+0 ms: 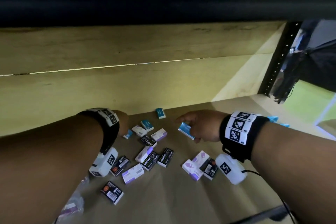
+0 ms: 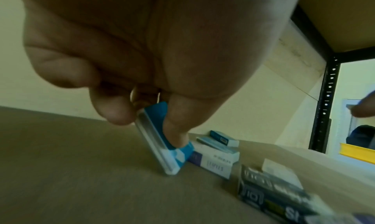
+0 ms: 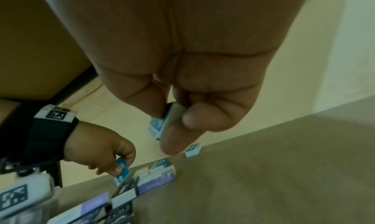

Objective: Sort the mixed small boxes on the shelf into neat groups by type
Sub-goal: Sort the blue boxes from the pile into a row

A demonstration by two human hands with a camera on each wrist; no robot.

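Small boxes lie mixed on the brown shelf board (image 1: 181, 196): blue-and-white ones, black "Staples" ones (image 1: 165, 156), white-and-purple ones (image 1: 192, 169), and black ones with an orange mark (image 1: 111, 192). My left hand (image 1: 123, 123) pinches a blue box (image 2: 162, 137) between thumb and fingers, its lower corner touching the board. My right hand (image 1: 198, 127) holds another blue box (image 1: 185, 130) above the board, thumb on one face and fingers on the other (image 3: 162, 124). Two more blue boxes (image 1: 147, 124) (image 1: 160, 113) lie near the back wall.
A pale back wall (image 1: 127, 87) closes the shelf behind the boxes. A black perforated upright (image 1: 278, 63) stands at the right rear corner. More blue items (image 1: 273, 119) lie beyond my right wrist. A clear plastic bag (image 1: 72, 205) lies at the front left.
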